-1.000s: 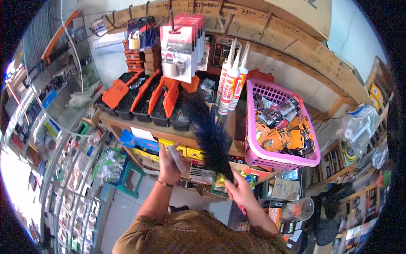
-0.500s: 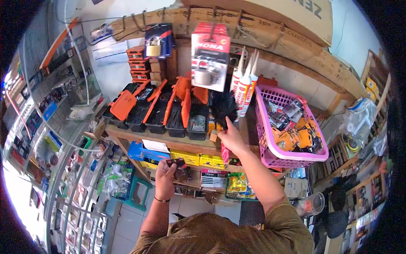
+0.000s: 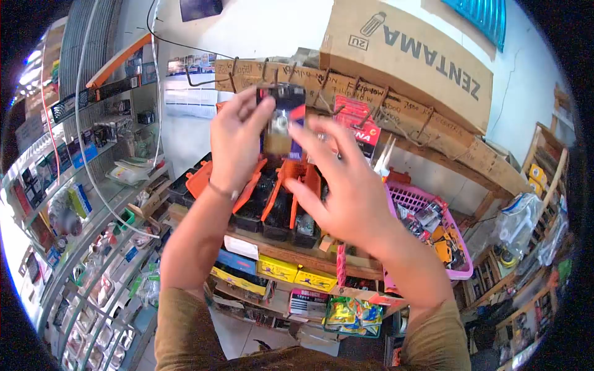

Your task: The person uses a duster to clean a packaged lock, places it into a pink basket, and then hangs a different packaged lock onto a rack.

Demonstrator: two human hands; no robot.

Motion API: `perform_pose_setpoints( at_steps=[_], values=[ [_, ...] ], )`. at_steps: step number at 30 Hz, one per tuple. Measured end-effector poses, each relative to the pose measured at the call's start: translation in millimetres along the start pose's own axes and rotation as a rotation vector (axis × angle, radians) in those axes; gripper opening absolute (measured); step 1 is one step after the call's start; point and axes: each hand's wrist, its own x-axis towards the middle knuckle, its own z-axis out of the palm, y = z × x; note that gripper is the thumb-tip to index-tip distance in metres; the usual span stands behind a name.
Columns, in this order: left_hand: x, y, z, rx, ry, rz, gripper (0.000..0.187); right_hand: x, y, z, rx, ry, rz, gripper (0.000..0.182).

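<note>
A carded padlock pack (image 3: 281, 127), dark with red and purple parts, is raised in front of the wall hooks. My left hand (image 3: 234, 139) pinches its left edge, with the thumb on the front. My right hand (image 3: 349, 188) is beside the pack with fingers and thumb spread; the index fingertip is at its right side, and contact is hard to judge. Behind that hand, red padlock cards (image 3: 365, 133) hang, partly hidden. Below both hands, black bins with orange lids (image 3: 253, 185) stand on the wooden shelf.
A pink basket (image 3: 461, 272) of packaged goods stands at the right, near white sealant tubes (image 3: 383, 162). Metal hooks (image 3: 323, 80) project from a wooden beam under a large cardboard box (image 3: 402, 62). Yellow boxes (image 3: 278, 270) sit on the lower shelf, and glass shelving (image 3: 111, 167) lines the left.
Both hands have come up to the hooks. My left hand has lifted from low beside the shelf. My right hand no longer holds the black duster. The view has tilted upward.
</note>
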Motion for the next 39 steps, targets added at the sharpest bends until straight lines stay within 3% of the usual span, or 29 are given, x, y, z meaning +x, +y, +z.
perform_pose_setpoints(
  at_steps=[3,9,13,15,17,19,23,25,27,28,29,30,31,32,33,35,36,39],
  values=[
    [32.1,4.2,8.7,-0.066,0.062,0.093,0.035,41.0,7.3,6.0,-0.151,0.055,-0.036,0.060],
    [27.7,17.0,3.3,0.103,0.024,-0.041,0.028,55.0,8.6,11.8,-0.281,-0.034,0.035,0.053],
    [26.1,-13.9,-6.0,0.096,0.027,-0.059,0.025,51.3,8.1,30.3,-0.272,-0.114,0.098,0.050],
    [34.1,-40.3,-12.8,0.183,0.043,-0.054,0.024,52.2,16.2,48.4,-0.349,-0.161,0.152,0.047],
    [36.9,-54.5,-12.2,0.439,0.089,0.038,0.023,51.6,23.9,66.2,-0.408,-0.059,0.080,0.038],
    [41.9,-64.2,-5.7,0.528,0.159,0.100,0.022,59.5,30.2,77.5,-0.456,-0.156,0.159,0.033],
    [69.9,-94.0,-9.3,0.877,0.169,0.262,0.028,71.8,45.1,93.9,-0.335,-0.116,0.287,0.028],
    [76.8,-107.2,-15.1,0.738,0.163,0.369,0.031,65.5,42.5,91.5,-0.339,-0.099,0.288,0.028],
    [67.0,-102.1,-17.7,1.072,0.215,0.278,0.035,44.2,35.5,88.8,-0.433,-0.044,0.205,0.029],
    [50.0,-77.0,-5.8,1.164,0.170,0.141,0.039,33.2,30.2,91.1,0.016,-0.067,0.422,0.031],
    [48.3,-99.0,-19.1,1.080,0.283,0.291,0.042,8.6,12.9,63.2,-0.044,-0.078,0.290,0.034],
    [26.5,-71.4,1.0,0.895,0.324,0.179,0.041,-15.5,9.2,62.4,-0.286,0.012,-0.016,0.034],
    [6.9,-62.0,6.8,0.775,0.295,0.165,0.032,-37.7,-2.9,39.3,-0.220,-0.117,-0.035,0.031],
    [-9.0,-74.3,-0.7,0.755,0.327,0.284,0.026,-67.2,-6.8,23.8,-0.132,0.043,-0.115,0.025],
    [-37.2,-74.2,8.8,0.532,0.331,0.282,0.022,-92.2,-9.3,13.8,-0.026,-0.027,-0.103,0.022],
    [-87.7,-76.8,23.4,0.619,0.233,0.301,0.014,-136.3,-7.8,-18.5,0.011,-0.072,-0.056,0.020],
    [-107.8,-81.3,36.5,0.477,0.114,0.348,0.008,-155.1,0.1,-27.6,0.016,-0.081,-0.067,0.019],
    [-141.3,-82.5,80.6,0.510,-0.407,0.500,0.008,-195.1,42.5,-60.0,0.006,-0.232,0.088,0.014]
  ],
)
